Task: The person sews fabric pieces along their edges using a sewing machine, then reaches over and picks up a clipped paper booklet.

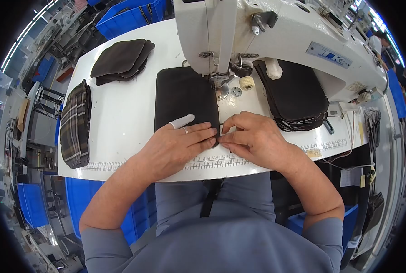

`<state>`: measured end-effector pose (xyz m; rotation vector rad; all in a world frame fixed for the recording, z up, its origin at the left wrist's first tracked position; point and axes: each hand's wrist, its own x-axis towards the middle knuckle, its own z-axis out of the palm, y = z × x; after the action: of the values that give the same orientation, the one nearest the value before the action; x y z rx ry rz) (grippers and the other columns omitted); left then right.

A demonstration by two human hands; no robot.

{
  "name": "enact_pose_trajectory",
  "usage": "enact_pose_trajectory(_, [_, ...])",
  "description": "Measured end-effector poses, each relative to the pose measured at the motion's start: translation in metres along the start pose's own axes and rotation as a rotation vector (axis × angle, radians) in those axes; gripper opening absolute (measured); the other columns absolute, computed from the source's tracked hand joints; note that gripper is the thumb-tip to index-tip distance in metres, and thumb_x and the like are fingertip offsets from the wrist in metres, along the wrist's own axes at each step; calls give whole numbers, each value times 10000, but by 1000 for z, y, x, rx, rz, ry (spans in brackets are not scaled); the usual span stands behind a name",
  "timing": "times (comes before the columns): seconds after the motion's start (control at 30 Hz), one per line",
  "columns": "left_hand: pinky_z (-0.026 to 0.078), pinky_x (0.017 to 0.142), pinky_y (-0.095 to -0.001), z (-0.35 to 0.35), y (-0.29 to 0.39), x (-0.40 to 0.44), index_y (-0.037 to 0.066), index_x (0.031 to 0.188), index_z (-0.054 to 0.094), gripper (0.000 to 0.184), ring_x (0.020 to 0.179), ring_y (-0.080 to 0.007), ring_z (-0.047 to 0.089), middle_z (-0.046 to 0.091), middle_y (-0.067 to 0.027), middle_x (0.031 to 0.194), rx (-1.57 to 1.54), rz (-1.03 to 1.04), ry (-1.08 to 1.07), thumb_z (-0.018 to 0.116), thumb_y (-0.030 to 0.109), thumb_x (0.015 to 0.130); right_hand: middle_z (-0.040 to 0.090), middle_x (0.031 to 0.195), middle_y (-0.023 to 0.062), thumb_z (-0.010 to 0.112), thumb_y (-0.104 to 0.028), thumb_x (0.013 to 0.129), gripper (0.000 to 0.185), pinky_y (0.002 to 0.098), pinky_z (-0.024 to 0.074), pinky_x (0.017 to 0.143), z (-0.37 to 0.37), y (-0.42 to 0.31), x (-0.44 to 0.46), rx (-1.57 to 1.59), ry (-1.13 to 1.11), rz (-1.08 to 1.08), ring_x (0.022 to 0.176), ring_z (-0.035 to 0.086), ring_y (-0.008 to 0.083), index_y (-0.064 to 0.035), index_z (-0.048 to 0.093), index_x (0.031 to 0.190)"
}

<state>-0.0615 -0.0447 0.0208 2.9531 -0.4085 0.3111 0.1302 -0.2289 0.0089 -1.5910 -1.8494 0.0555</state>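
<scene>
A dark fabric panel (182, 93) with rounded corners lies on the white sewing table, its right edge under the presser foot (219, 82) of the sewing machine (271, 27). My left hand (168, 148) rests flat on the panel's near part, fingers stretched toward its right edge. A white cover (182, 121) sits over one finger, and another wears a ring. At the near right corner, my right hand (255, 136) pinches the panel's edge between thumb and fingers. The fingertips of both hands almost meet there.
Dark panels are stacked at right (298, 93) beneath the machine arm, and a smaller pile (118, 59) lies back left. Plaid fabric pieces (76, 125) sit at the left edge. A printed ruler (207, 162) runs along the front. A blue crate (130, 18) stands behind the table.
</scene>
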Motion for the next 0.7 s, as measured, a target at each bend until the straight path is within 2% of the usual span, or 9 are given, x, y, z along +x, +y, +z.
enact_pose_trajectory(0.13, [508,1087,-420,4,-18,7,65,1251,728,397,1305,-207,634,702,-62,1338,-79,-9,30,600,-8,883,668,914,46,769,-150,872,90,405,561,688,-2,3,8,-49,-9,90,802,680,264,-63,768,895])
enact_pose_trajectory(0.37, [548,1044,-381,14,-46,21,61,1224,746,408,1281,-215,646,716,-61,1321,-133,-62,93,610,-30,850,644,877,68,721,-178,914,127,412,557,681,1,16,22,-131,-8,150,783,680,282,-80,789,957])
enact_pose_trajectory(0.7, [558,1014,-375,15,-81,43,107,1208,767,426,1231,-230,670,720,-54,1317,-71,-142,68,577,-34,853,633,881,76,721,-254,917,295,426,552,689,16,24,29,-415,23,193,851,674,275,-107,746,1172])
